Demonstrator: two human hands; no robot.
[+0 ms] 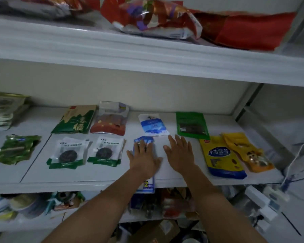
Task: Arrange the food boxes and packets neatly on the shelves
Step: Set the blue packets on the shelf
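My left fingers [141, 146] lie straight and slightly spread, pressed flat on a long blue-and-white packet [148, 185]; nothing is pinched. The left hand [143, 158] covers the packet's middle, its far end shows beyond my fingertips, and its near end overhangs the front edge of the middle shelf [95, 179]. My right fingers [178, 142] are likewise straight and spread. The right hand [180, 155] rests palm down on bare shelf just beside the packet, holding nothing. Behind the two hands lies a smaller blue-and-white pouch [154, 126], and to its right a green pouch [192, 125], both flat. Right of my right hand lie a yellow-and-blue packet [221, 156] and an orange packet [246, 151], side by side and angled, their edges overlapping. Left of my left hand lie two clear packets with dark discs [68, 152], side by side in a front row. Behind them are a green-and-brown packet [75, 120] and a clear pouch with red contents [111, 118]. Farther left lies a crinkled green packet [16, 149], with a stack of pale packets [3, 109] behind it. The upper shelf [147, 53] carries red bags [156, 16] lying loosely; the shelf below holds mixed items, too blurred to tell.
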